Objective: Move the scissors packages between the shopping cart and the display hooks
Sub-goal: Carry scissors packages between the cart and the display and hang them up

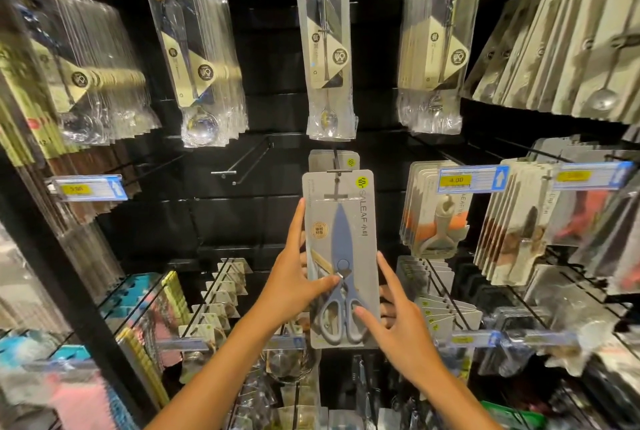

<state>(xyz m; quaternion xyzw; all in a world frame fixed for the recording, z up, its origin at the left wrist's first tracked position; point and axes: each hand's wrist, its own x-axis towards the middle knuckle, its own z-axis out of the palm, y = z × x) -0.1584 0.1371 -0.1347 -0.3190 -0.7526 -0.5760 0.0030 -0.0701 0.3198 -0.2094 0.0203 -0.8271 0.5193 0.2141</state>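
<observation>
- Grey card, blue-grey blades: the scissors package [341,258] sits upright at centre of the display, its top slot right at the tip of the display hook [335,161], with a second scissors card [320,161] already hanging just behind it.
- Step in hand, as I read it — hanging or unhanging this pack at the hook; the frame alone doesn't settle which. The shopping cart is not in view.
- Left hand [294,279] holds the pack's left edge: thumb across the front near the scissors pivot, fingers running up the edge and behind.
- Right hand [398,324] grips the lower right edge, thumb on the front by the handle loops, index finger straight up along the card's side.
- Long axis vertical, tilted very slightly. Blade tips point up toward the hook, handle loops down toward the person.
- Next move calls for keeping the card square to the hook and sliding it along the wire — no twist, or the slot likely binds.
- Spoon packs [329,55] hang above, peeler cards [438,211] to the right.
</observation>
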